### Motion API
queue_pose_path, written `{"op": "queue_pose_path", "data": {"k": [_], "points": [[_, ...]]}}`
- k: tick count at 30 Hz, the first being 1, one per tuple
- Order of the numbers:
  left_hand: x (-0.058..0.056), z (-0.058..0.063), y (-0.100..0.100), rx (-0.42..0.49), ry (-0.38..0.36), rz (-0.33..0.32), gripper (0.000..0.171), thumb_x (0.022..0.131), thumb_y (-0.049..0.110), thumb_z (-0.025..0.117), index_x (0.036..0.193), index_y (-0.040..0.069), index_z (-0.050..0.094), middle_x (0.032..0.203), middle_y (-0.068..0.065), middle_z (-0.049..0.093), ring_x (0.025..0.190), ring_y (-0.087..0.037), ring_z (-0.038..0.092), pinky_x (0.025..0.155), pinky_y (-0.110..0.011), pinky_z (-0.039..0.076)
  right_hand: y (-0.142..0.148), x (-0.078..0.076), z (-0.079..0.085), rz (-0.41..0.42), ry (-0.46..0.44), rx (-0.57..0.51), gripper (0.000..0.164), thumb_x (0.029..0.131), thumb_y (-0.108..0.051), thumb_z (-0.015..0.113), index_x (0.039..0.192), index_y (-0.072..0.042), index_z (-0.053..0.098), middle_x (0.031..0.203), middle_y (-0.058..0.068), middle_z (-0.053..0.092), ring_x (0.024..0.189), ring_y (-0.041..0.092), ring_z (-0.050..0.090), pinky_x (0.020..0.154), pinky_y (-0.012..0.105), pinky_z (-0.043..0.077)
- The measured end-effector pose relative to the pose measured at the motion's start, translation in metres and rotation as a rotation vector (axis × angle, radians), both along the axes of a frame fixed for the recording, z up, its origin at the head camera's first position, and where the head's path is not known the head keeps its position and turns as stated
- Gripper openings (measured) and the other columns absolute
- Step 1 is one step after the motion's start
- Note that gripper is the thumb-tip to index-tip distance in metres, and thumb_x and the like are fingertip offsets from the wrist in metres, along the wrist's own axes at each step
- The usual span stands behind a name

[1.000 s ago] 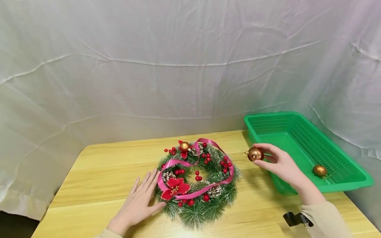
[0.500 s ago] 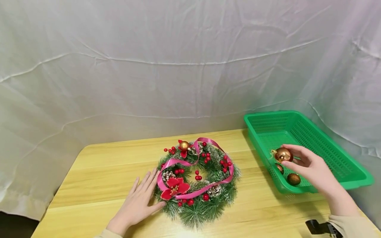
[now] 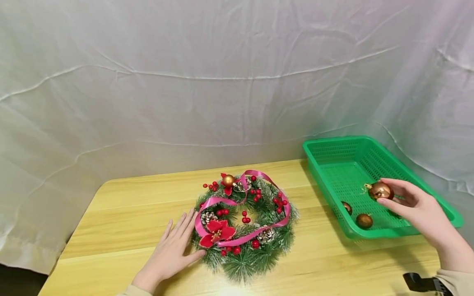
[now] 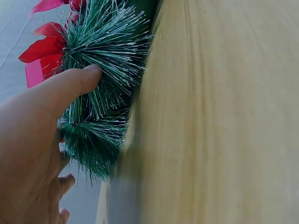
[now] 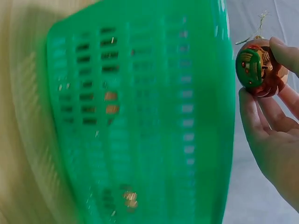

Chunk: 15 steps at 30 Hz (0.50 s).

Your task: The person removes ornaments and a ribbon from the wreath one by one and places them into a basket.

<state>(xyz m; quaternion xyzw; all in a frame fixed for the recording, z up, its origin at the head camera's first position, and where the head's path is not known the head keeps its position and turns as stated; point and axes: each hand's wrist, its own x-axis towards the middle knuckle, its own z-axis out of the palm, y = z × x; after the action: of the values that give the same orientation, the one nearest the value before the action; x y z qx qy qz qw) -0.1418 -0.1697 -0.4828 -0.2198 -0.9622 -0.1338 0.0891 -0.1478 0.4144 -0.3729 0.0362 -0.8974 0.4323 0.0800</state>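
Note:
My right hand (image 3: 414, 203) pinches a shiny copper-coloured Christmas bauble (image 3: 380, 191) between thumb and fingers, above the green basket (image 3: 349, 232). In the right wrist view the bauble (image 5: 261, 70) shows a thin gold hanging loop at its top. A green wreath (image 3: 242, 263) lies on the table, decked with red berries, pine cones, a red poinsettia (image 3: 217, 233), a pink ribbon (image 3: 255, 235) and a gold bauble (image 3: 228, 180). At its left edge rests my left hand (image 3: 172, 246), fingers extended. Its thumb (image 4: 77, 84) lies against the needles in the left wrist view.
Inside the basket, a dull brown bauble (image 3: 364, 221) and another bauble (image 3: 346, 207) lie near the front left; one more is mostly hidden behind my right hand. A pale curtain (image 3: 192, 111) hangs behind the wooden table (image 3: 122, 213).
My right hand has carried the shiny bauble rightward from beside the basket to over its inside. Loose baubles at the basket's front left have come into sight. The left hand stays still.

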Motion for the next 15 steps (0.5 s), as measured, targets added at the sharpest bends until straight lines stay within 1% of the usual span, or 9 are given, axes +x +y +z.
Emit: {"op": "queue_pose_path", "data": {"k": [5, 8, 11, 15], "points": [[0.001, 0.001, 0.000, -0.005, -0.007, 0.003, 0.096, 0.084, 0.070, 0.049, 0.154, 0.014, 0.016, 0.159, -0.006, 0.014, 0.143, -0.029, 0.018, 0.112, -0.058, 0.012, 0.022, 0.003, -0.009, -0.065, -0.010, -0.008, 0.058, 0.093, -0.021, 0.064, 0.146, -0.021, 0.041, 0.120, -0.020, 0.051, 0.098, -0.016, 0.051, 0.068, 0.009, 0.046], [0.001, 0.002, 0.001, -0.004, -0.002, 0.003, 0.096, 0.084, 0.070, 0.050, 0.154, 0.013, 0.017, 0.159, -0.006, 0.014, 0.143, -0.030, 0.019, 0.112, -0.058, 0.014, 0.034, 0.003, -0.014, -0.076, 0.007, -0.020, 0.057, 0.093, -0.018, 0.063, 0.145, -0.018, 0.041, 0.119, -0.019, 0.051, 0.097, -0.014, 0.051, 0.068, 0.009, 0.045], [0.001, 0.002, 0.001, -0.006, -0.002, 0.002, 0.096, 0.084, 0.069, 0.050, 0.154, 0.013, 0.017, 0.160, -0.004, 0.011, 0.143, -0.030, 0.019, 0.112, -0.057, 0.014, 0.044, 0.001, -0.020, -0.088, 0.017, -0.010, 0.056, 0.093, -0.018, 0.063, 0.145, -0.018, 0.041, 0.116, -0.022, 0.051, 0.096, -0.013, 0.051, 0.068, 0.008, 0.044], [0.000, 0.000, 0.000, -0.010, 0.004, 0.000, 0.096, 0.084, 0.069, 0.050, 0.154, 0.012, 0.016, 0.160, -0.002, 0.008, 0.143, -0.030, 0.019, 0.112, -0.057, 0.014, 0.056, 0.000, -0.025, -0.094, 0.011, 0.010, 0.056, 0.093, -0.020, 0.063, 0.144, -0.024, 0.041, 0.115, -0.028, 0.047, 0.097, -0.017, 0.046, 0.067, 0.008, 0.043]]}}
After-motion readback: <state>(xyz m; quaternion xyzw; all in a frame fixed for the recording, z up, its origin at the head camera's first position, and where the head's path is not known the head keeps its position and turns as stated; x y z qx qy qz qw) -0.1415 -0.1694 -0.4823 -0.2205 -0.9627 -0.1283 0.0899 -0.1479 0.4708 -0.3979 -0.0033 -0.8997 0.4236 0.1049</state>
